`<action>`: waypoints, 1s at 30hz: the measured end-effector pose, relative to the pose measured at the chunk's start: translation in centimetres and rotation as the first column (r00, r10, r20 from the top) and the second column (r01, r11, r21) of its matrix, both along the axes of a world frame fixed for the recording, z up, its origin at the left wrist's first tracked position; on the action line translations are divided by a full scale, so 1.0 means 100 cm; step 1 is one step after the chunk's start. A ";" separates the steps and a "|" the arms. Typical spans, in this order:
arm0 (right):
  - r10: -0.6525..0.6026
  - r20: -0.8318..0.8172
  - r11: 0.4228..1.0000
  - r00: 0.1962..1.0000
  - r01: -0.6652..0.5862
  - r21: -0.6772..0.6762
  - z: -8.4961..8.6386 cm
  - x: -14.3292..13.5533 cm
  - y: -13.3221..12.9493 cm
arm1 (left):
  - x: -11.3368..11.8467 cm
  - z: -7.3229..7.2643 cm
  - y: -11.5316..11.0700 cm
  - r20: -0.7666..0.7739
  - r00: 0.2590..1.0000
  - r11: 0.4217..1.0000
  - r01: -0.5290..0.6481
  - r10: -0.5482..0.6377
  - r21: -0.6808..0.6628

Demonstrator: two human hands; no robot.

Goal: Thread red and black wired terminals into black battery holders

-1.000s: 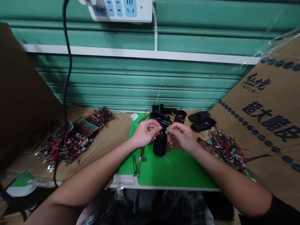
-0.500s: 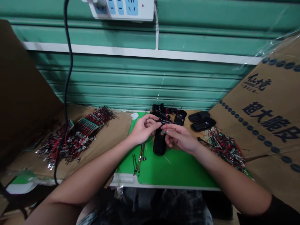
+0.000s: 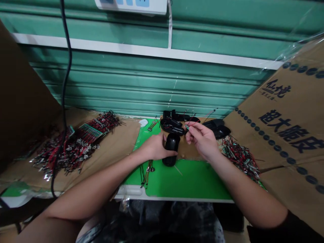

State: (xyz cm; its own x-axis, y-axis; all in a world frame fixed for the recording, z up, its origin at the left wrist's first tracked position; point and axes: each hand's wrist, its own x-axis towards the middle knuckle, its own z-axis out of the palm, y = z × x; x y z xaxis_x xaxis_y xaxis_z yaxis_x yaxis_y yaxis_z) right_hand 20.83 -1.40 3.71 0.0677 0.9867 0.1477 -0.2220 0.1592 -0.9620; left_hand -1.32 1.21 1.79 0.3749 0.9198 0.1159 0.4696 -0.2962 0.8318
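On the green mat, a glossy black plastic shell (image 3: pixel 172 143) lies lengthwise toward me. My left hand (image 3: pixel 158 145) grips it from the left, thumb across its near part and fingers along its far left side. To its right, my right hand (image 3: pixel 202 139) is raised in a pinch. Between thumb and forefinger sits a small green circuit board (image 3: pixel 187 127), with thin red and black wires trailing up and to the right. More black shells (image 3: pixel 172 125) lie just beyond my hands, some with wires in them.
Wired circuit boards (image 3: pixel 91 131) are heaped on cardboard at the left, and another wire heap (image 3: pixel 240 158) lies at the right. Loose wired parts (image 3: pixel 147 173) rest on the green mat (image 3: pixel 192 182). A black cable (image 3: pixel 66 77) hangs at the left; a cardboard box (image 3: pixel 286 135) stands right.
My hands have moved apart. My left hand has come down onto the black shell, while my right hand has shifted right with the circuit board. The view has tilted slightly downward.
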 end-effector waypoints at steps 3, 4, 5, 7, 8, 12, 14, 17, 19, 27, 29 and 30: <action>0.029 0.063 1.000 0.998 -0.029 0.006 0.000 -0.002 -0.003 | -0.002 0.000 0.002 -0.108 0.993 0.999 0.044 -0.041 0.022; 0.057 0.096 0.998 0.994 -0.057 -0.004 -0.001 -0.003 -0.004 | -0.002 0.001 0.002 -0.115 0.992 0.998 0.063 -0.059 0.028; 0.084 0.132 0.996 0.988 -0.083 -0.013 -0.003 -0.004 -0.006 | -0.003 0.002 0.003 -0.112 0.991 0.997 0.075 -0.072 0.026; 0.115 0.186 0.993 0.976 -0.114 -0.018 -0.006 -0.006 -0.008 | -0.003 0.004 0.003 -0.097 0.992 0.997 0.083 -0.083 -0.009; 0.118 0.199 0.993 0.973 -0.117 -0.017 -0.007 -0.007 -0.009 | -0.003 0.005 0.004 -0.086 0.993 0.996 0.079 -0.082 -0.038; 0.089 0.194 0.996 0.977 -0.087 -0.022 -0.010 -0.007 -0.008 | -0.001 0.011 0.007 0.061 0.996 0.973 0.084 -0.073 -0.216; 0.053 0.183 0.999 0.982 -0.052 -0.011 -0.010 -0.006 -0.008 | 0.001 0.014 0.009 0.171 0.985 0.943 0.074 -0.018 -0.324; -0.018 0.189 0.999 0.982 0.012 0.036 -0.010 -0.006 -0.008 | 0.004 0.017 0.009 0.284 0.953 0.874 0.048 0.104 -0.483; -0.065 0.201 0.995 0.977 0.049 0.082 -0.011 -0.006 -0.010 | 0.005 0.018 0.008 0.346 0.924 0.829 0.062 0.163 -0.556; -0.171 0.383 0.929 0.908 0.019 0.370 -0.020 -0.009 -0.014 | 0.007 0.020 -0.002 0.530 0.831 0.801 0.198 0.170 -0.566; -0.218 0.446 0.894 0.868 -0.006 0.448 -0.022 -0.009 -0.014 | 0.008 0.020 -0.004 0.544 0.830 0.832 0.212 0.123 -0.513; -0.236 0.467 0.881 0.852 -0.016 0.474 -0.023 -0.010 -0.014 | 0.008 0.020 -0.005 0.547 0.832 0.855 0.213 0.095 -0.474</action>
